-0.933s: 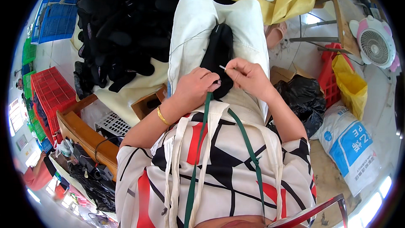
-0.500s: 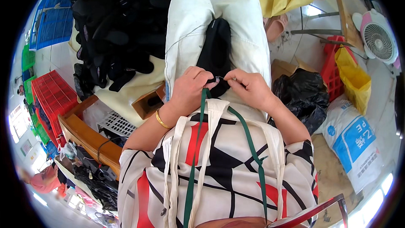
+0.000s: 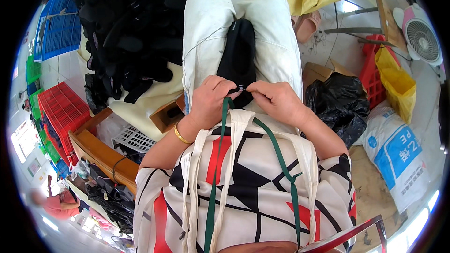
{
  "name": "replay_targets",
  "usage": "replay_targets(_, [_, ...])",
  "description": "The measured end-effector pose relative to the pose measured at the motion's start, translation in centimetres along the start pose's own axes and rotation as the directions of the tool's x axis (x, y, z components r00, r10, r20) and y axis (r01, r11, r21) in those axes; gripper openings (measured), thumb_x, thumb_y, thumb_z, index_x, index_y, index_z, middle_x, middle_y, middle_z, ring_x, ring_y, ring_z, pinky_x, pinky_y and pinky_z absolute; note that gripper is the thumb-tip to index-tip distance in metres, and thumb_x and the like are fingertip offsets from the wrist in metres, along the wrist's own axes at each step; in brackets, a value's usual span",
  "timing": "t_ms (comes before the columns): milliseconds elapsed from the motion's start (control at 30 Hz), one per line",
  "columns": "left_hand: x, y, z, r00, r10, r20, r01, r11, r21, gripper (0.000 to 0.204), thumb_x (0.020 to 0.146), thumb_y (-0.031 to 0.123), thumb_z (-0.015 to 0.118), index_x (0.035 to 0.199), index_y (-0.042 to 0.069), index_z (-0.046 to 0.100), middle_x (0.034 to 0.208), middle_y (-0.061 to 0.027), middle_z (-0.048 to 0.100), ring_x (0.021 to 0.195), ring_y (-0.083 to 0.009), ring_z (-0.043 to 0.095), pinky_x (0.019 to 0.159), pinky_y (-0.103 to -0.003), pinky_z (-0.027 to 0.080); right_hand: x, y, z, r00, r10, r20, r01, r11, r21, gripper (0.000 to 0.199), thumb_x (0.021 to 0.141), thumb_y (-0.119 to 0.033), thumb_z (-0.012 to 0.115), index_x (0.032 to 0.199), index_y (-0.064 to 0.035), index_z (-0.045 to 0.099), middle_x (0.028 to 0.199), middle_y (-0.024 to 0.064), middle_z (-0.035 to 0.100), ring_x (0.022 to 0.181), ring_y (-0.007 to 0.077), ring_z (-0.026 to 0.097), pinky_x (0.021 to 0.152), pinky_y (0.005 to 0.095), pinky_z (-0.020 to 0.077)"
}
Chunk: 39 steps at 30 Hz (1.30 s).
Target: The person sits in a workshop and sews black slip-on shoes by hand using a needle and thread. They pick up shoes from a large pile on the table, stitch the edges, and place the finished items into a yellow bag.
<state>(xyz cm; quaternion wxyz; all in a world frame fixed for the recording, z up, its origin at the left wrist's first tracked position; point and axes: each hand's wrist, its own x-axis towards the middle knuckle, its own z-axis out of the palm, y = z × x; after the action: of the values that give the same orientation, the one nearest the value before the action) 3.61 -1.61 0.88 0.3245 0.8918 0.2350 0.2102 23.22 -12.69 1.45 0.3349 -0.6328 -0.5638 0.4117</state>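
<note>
A black slip-on fabric shoe (image 3: 237, 56) lies on my lap over white cloth (image 3: 276, 56), its heel end toward me. My left hand (image 3: 211, 96) is closed on the near edge of the shoe, thumb and forefinger pinching it. Close beside it, my right hand (image 3: 276, 99) is pinched shut at the same edge; what its fingertips hold is too small to make out. Between the fingertips shows a small pale label (image 3: 241, 87). A thin dark thread (image 3: 206, 42) arcs over the cloth to the left of the shoe.
A big heap of black shoes (image 3: 126, 42) lies at left. Nearby stand a wooden drawer box (image 3: 103, 145) and red crate (image 3: 63, 107). To the right are a black plastic bag (image 3: 337, 103), white sack (image 3: 393, 154) and fan (image 3: 422, 37). Another person (image 3: 61, 204) is far left.
My right hand has moved slightly left, its fingertips now closed against the shoe edge beside my left hand. The left hand keeps its grip. The far person has raised an arm.
</note>
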Motion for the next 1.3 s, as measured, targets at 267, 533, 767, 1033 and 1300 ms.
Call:
replay_targets(267, [-0.2, -0.2, 0.2, 1.0, 0.007, -0.002, -0.007, 1.0, 0.004, 0.026, 0.073, 0.007, 0.078, 0.093, 0.01, 0.062, 0.087, -0.0058, 0.062, 0.08, -0.0271, 0.061, 0.065, -0.036, 0.051, 0.0, 0.2, -0.1, 0.999, 0.019, 0.048, -0.018, 1.0, -0.025, 0.017, 0.089, -0.006, 0.062, 0.106, -0.0036, 0.067, 0.087, 0.0148, 0.069, 0.074, 0.0328, 0.068, 0.067, 0.0341, 0.0541])
replay_targets(533, [-0.2, -0.3, 0.2, 0.999, 0.028, -0.039, -0.028, 1.0, 0.0, 0.026, 0.071, 0.006, 0.079, 0.091, 0.009, 0.064, 0.084, -0.0063, 0.062, 0.076, -0.0267, 0.061, 0.062, -0.036, 0.05, 0.4, -0.4, 0.5, 0.999, 0.006, 0.047, 0.001, 0.991, -0.131, 0.013, 0.09, -0.008, 0.06, 0.102, -0.0048, 0.064, 0.078, 0.0158, 0.067, 0.069, 0.0358, 0.066, 0.062, 0.0404, 0.0533])
replay_targets(767, [-0.6, -0.3, 0.4, 0.999, -0.025, -0.038, 0.023, 0.998, -0.055, 0.026, 0.068, 0.001, 0.078, 0.09, 0.008, 0.066, 0.077, -0.0072, 0.062, 0.067, -0.027, 0.061, 0.056, -0.036, 0.049, 0.8, -1.2, 2.0, 0.996, 0.067, 0.059, -0.051, 0.971, -0.236, 0.012, 0.094, -0.011, 0.057, 0.103, -0.0037, 0.053, 0.071, 0.0176, 0.063, 0.067, 0.0385, 0.064, 0.06, 0.0457, 0.0508])
replay_targets(1033, [-0.7, -0.4, 0.6, 0.994, 0.103, -0.03, -0.103, 0.995, 0.005, 0.029, 0.067, -0.002, 0.071, 0.094, 0.008, 0.066, 0.078, -0.0061, 0.06, 0.068, -0.0263, 0.061, 0.056, -0.035, 0.05, 2.8, -1.2, 1.2, 0.984, 0.159, 0.086, -0.175, 0.959, 0.221, 0.012, 0.097, -0.011, 0.052, 0.104, -0.002, 0.052, 0.077, 0.0169, 0.062, 0.069, 0.0335, 0.062, 0.064, 0.0383, 0.0488])
replay_targets(1300, [-0.2, -0.4, -0.3, 0.956, 0.285, 0.061, -0.291, 0.945, 0.149, 0.039, 0.065, 0.005, 0.07, 0.104, 0.007, 0.067, 0.08, -0.0036, 0.056, 0.067, -0.0221, 0.057, 0.054, -0.034, 0.048, 5.7, -0.5, -1.4, 0.985, -0.025, 0.168, 0.01, 0.996, 0.089, 0.021, 0.088, -0.022, 0.062, 0.093, -0.0027, 0.069, 0.084, 0.0151, 0.066, 0.082, 0.0343, 0.063, 0.072, 0.0407, 0.0495])
